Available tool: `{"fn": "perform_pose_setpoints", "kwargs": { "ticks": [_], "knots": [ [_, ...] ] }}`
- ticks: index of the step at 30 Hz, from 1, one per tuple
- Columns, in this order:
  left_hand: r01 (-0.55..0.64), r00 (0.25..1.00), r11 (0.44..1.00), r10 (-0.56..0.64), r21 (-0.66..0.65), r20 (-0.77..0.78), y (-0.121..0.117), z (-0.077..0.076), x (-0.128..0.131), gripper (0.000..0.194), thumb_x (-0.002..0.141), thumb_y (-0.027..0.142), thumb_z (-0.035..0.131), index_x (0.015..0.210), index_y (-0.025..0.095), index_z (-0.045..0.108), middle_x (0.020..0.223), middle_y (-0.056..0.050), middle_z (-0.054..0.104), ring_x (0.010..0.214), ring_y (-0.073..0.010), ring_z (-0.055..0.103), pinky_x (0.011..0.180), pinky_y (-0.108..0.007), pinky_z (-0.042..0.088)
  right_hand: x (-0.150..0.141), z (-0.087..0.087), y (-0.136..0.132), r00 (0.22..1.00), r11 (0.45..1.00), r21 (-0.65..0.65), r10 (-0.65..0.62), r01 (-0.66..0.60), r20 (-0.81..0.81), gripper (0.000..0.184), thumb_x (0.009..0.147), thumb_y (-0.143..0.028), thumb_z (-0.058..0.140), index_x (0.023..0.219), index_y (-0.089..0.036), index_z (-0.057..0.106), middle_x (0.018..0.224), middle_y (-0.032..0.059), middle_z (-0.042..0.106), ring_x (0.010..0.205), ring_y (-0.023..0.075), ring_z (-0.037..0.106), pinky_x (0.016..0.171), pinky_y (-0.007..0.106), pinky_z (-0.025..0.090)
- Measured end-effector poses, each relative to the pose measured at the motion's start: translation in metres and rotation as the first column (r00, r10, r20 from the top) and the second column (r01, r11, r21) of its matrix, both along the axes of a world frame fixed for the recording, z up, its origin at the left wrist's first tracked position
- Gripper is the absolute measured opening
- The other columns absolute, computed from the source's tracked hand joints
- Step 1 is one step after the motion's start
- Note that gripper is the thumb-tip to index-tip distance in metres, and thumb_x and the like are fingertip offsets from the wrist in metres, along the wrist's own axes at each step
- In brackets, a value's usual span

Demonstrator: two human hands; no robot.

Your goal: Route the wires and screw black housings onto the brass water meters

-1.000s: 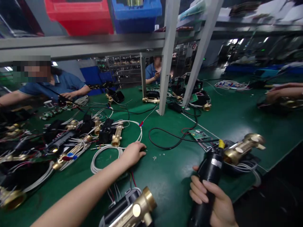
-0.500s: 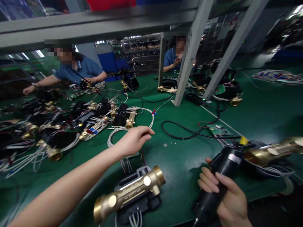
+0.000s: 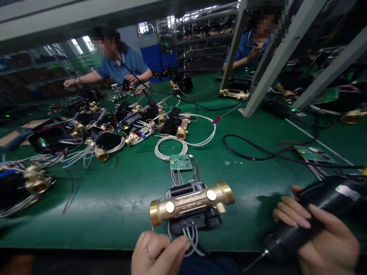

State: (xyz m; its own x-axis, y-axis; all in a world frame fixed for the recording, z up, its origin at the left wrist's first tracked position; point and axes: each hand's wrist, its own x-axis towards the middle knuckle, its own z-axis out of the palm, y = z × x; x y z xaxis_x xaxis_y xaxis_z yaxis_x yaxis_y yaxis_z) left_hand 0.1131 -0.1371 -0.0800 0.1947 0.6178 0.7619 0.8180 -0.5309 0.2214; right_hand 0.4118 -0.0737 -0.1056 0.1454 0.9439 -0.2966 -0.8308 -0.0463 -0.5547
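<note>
In front of me, a brass pipe fitting (image 3: 190,202) lies across a black plastic housing (image 3: 197,221). Wires link that housing to a green circuit board (image 3: 180,162) behind it. My left hand (image 3: 160,252) is at the table's front edge, thumb and fingers pinched together by the white cables (image 3: 192,238) of the housing. Whatever the pinch contains is hidden. On the right, my right hand (image 3: 321,229) is wrapped around a black electric screwdriver (image 3: 329,198), its thin bit pointing down and left past the edge. Small screws (image 3: 227,163) lie beyond the fitting.
Similar brass-and-black units (image 3: 100,152) with white cables crowd the left side. A black cord (image 3: 246,154) loops at right, near another circuit board (image 3: 314,152). Grey frame posts (image 3: 275,61) rise from the green table (image 3: 114,214). Two people in blue sit across.
My left hand has drawn back from beyond the fitting to the cables at its near side. The view has shifted left. My right hand still grips the electric screwdriver.
</note>
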Motion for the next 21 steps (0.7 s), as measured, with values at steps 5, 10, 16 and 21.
{"fn": "perform_pose_setpoints", "kwargs": {
  "ticks": [5, 10, 16, 21],
  "knots": [
    [-0.123, 0.992, 0.99, 0.124, -0.072, 0.002, -0.002, -0.021, 0.01, 0.009, 0.089, 0.017, 0.061, 0.09, 0.021, 0.068, 0.057, 0.005, 0.056, 0.051, -0.01, 0.05, 0.054, -0.025, 0.037, -0.003, 0.003, 0.002, 0.999, 1.0, 0.016, -0.004, 0.003, 0.034, 0.037, 0.063, -0.018, 0.076, 0.097, -0.017, 0.062, 0.058, -0.0075, 0.037, 0.045, 0.0039, 0.036, 0.043, 0.014, 0.044],
    [-0.114, 0.992, 0.989, 0.108, -0.098, -0.062, 0.004, -0.006, 0.014, 0.015, 0.094, 0.02, 0.052, 0.087, 0.019, 0.066, 0.055, 0.004, 0.054, 0.049, -0.0113, 0.049, 0.052, -0.025, 0.035, -0.01, 0.01, 0.002, 0.993, 0.994, -0.034, -0.101, 0.103, 0.061, 0.042, 0.053, -0.017, 0.079, 0.091, -0.015, 0.063, 0.056, -0.0091, 0.035, 0.041, 0.0022, 0.032, 0.038, 0.012, 0.04],
    [-0.117, 0.976, 0.988, 0.095, -0.105, -0.194, 0.007, 0.006, 0.016, 0.027, 0.097, 0.022, 0.042, 0.082, 0.019, 0.065, 0.054, 0.003, 0.053, 0.047, -0.0134, 0.049, 0.049, -0.028, 0.034, -0.013, 0.017, 0.004, 0.994, 0.989, -0.116, -0.09, 0.096, 0.06, 0.045, 0.046, -0.018, 0.08, 0.088, -0.016, 0.064, 0.056, -0.0097, 0.033, 0.042, 0.002, 0.03, 0.036, 0.012, 0.039],
    [-0.082, 0.991, 0.988, 0.067, -0.129, -0.117, 0.007, -0.001, 0.011, 0.025, 0.097, 0.025, 0.043, 0.089, 0.02, 0.066, 0.058, 0.003, 0.058, 0.048, -0.0127, 0.054, 0.049, -0.026, 0.038, -0.026, 0.035, -0.002, 0.982, 1.0, -0.017, -0.012, 0.015, 0.188, 0.041, 0.052, -0.027, 0.081, 0.088, -0.02, 0.064, 0.056, -0.0092, 0.028, 0.043, 0.0034, 0.021, 0.036, 0.014, 0.035]
  ]
}}
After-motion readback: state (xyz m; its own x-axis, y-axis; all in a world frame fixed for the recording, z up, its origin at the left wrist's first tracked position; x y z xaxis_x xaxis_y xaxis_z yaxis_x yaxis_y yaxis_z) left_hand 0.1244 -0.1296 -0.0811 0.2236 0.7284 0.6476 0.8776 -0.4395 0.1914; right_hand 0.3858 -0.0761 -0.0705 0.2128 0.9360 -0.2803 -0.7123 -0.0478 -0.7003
